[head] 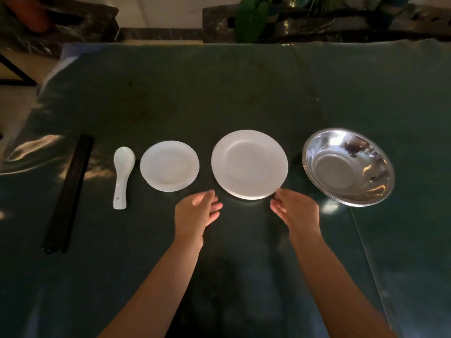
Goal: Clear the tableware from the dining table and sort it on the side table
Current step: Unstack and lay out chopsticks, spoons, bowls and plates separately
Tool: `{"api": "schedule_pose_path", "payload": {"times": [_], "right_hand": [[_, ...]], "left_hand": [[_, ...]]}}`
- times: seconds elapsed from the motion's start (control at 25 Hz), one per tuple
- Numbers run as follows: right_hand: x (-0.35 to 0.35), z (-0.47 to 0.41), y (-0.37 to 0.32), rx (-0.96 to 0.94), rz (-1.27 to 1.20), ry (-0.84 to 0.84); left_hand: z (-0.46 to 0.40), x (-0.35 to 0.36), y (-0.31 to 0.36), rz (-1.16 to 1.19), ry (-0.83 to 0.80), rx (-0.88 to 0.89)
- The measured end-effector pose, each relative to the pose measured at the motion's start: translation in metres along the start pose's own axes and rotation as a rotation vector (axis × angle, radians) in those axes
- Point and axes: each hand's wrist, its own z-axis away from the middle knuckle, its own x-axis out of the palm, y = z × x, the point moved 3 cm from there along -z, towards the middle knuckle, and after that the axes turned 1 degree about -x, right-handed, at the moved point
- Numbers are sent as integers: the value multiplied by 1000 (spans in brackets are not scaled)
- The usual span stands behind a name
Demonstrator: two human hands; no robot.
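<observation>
A row of tableware lies on the dark green table. From the left: black chopsticks, a white ceramic spoon, a stack of small white plates, a stack of larger white plates, and stacked steel bowls. My left hand hovers open just below and left of the larger plates, not touching them. My right hand is open at that stack's lower right rim, fingertips at or very near the edge.
Potted green plants and a dark marble ledge stand beyond the table's far edge. A transparent cover sheet's edge runs along the table at the right. Floor and a dark frame show at the far left.
</observation>
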Motion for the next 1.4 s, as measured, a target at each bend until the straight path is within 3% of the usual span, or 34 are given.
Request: {"api": "schedule_pose_path", "payload": {"times": [0.12,0.28,0.56,0.76,0.88,0.96,1.04,1.12,1.2,1.24,1.32,1.4], "right_hand": [[30,41,20,76,32,-124],[109,63,19,110,85,-328],[159,50,19,137,44,-357],[164,50,20,179,-102,-293],[166,49,13,75,222,-160],[164,50,15,-108,546,-88],[170,50,17,-129,655,-139],[176,48,15,-33,495,-164],[180,47,13,169,-37,-217],[179,49,12,167,-149,-253],[170,53,15,163,-119,-210],[158,60,13,-58,184,-108]], "left_hand": [[9,-47,0,81,95,-71],[-8,-82,34,88,233,47],[-38,-92,61,-65,223,90],[-37,-89,59,80,219,36],[-35,-82,56,230,254,-22],[-34,-78,54,305,290,-42],[-35,-76,54,341,313,-47],[-38,-75,56,360,311,-46],[-42,-74,59,370,292,-50],[-42,-74,60,346,279,-50],[-40,-79,58,239,234,-4],[-29,-96,56,35,229,209]]}}
